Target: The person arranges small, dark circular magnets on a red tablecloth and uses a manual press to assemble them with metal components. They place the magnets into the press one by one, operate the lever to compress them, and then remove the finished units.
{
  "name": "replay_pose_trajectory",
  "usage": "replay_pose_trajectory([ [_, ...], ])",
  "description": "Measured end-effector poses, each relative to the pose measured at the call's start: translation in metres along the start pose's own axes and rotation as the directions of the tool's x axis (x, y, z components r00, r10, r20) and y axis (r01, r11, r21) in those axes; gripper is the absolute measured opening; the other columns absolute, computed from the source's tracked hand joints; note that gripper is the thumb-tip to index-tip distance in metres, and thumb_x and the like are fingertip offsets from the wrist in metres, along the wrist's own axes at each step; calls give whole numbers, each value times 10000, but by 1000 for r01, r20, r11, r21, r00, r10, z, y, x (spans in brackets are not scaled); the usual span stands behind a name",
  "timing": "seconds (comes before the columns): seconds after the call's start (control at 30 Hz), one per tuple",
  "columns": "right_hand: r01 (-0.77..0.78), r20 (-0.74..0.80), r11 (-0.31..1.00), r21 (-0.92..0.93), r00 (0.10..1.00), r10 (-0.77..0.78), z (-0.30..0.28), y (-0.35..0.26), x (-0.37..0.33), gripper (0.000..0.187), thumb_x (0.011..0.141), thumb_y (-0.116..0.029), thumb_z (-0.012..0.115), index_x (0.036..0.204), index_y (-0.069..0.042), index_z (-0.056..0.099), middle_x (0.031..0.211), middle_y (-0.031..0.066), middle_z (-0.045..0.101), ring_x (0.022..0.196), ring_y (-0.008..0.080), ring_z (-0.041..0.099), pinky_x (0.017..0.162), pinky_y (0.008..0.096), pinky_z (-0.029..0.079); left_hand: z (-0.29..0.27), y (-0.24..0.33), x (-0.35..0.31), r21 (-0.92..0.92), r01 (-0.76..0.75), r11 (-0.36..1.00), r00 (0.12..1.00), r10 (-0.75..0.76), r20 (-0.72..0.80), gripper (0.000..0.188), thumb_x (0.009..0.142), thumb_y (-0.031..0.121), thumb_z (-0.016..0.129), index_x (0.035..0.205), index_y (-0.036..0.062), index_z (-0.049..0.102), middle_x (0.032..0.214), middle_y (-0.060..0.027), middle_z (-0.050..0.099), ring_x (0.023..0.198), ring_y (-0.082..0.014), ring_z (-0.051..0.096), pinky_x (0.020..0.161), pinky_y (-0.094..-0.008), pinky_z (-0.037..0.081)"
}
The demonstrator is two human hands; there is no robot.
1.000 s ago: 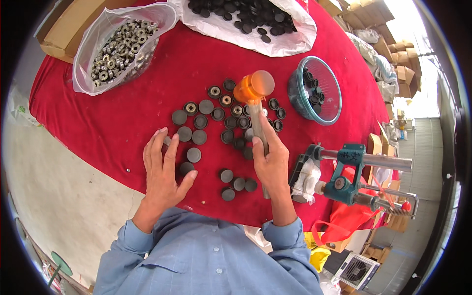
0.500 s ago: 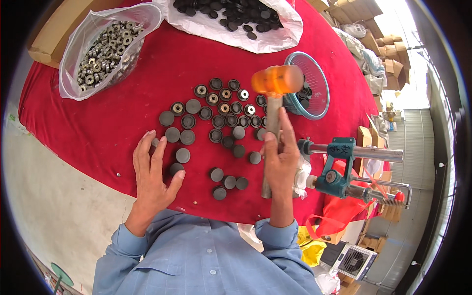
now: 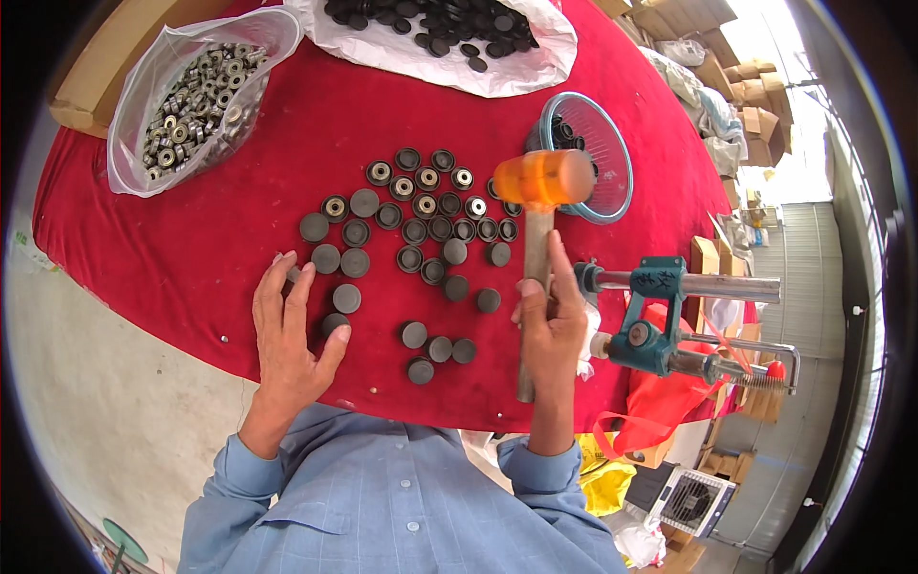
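Observation:
My right hand (image 3: 555,330) grips the wooden handle of a mallet (image 3: 537,234), its orange head raised near the blue bowl. My left hand (image 3: 292,335) rests on the red cloth with fingers apart, beside several dark grey round caps (image 3: 346,298). A small grey piece shows between its fingertips, mostly hidden. Its thumb reaches to a cap (image 3: 335,325). In mid-table many black caps lie open side up, some with a metal bearing (image 3: 426,206) seated inside. Other caps (image 3: 439,349) lie closed side up nearer me.
A clear bag of metal bearings (image 3: 196,110) lies at far left beside a cardboard box (image 3: 124,57). A white sack (image 3: 421,67) carries black discs at the back. The blue plastic bowl (image 3: 626,182) holds black caps. A green hand press (image 3: 653,320) stands at the right edge.
The mallet has shifted slightly down and to the right with my right hand. My left hand stays by the same caps; the whole view has moved a little.

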State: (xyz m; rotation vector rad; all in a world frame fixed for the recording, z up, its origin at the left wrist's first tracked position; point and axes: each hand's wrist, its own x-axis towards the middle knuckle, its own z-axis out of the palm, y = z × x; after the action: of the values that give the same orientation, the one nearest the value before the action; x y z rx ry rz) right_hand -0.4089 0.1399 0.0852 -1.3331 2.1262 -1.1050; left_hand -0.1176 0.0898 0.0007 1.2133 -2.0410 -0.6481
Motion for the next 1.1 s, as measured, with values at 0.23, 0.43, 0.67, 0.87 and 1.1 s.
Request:
replay_pose_trajectory([
  [0.23,-126,43,991,47,991,124,9,5,-3,609,1004,8,598,1595,-102,496,1169,148,760,744,104,637,702,296,558,1,-2,0,10,-10,1000,1000,11,-12,745,885,233,741,1532,-14,464,1608,-251,369,1484,-452,370,1199,-564,326],
  [0.43,79,102,997,21,992,-80,22,-6,-14,649,979,21,617,1602,-100,478,1180,190,744,877,214,703,800,377,571,-1,0,0,28,1,1000,1000,-1,-3,725,879,207,730,1521,-22,484,1609,-243,375,1482,-433,375,1210,-531,343],
  [0.67,71,155,997,-14,986,-68,35,-8,-3,653,955,51,621,1581,-91,501,1136,228,726,1000,310,731,918,415,565,-2,-1,0,-4,18,1000,1000,-18,-19,735,855,178,744,1517,-18,489,1609,-242,379,1487,-432,379,1212,-528,344],
  [0.87,190,192,980,-61,966,-175,56,-15,8,635,962,32,627,1575,-81,505,1130,228,727,975,329,731,914,406,568,-2,0,-1,-11,30,999,1000,-30,-3,737,845,160,754,1510,-19,493,1608,-243,380,1490,-434,379,1213,-527,343],
  [1.1,171,206,985,14,964,-171,66,-32,20,629,968,21,628,1577,-72,498,1136,232,729,994,335,733,914,416,568,-4,-1,1,-32,39,999,999,-40,-17,732,833,146,766,1495,-18,502,1603,-242,382,1472,-434,398,1205,-528,351],
])
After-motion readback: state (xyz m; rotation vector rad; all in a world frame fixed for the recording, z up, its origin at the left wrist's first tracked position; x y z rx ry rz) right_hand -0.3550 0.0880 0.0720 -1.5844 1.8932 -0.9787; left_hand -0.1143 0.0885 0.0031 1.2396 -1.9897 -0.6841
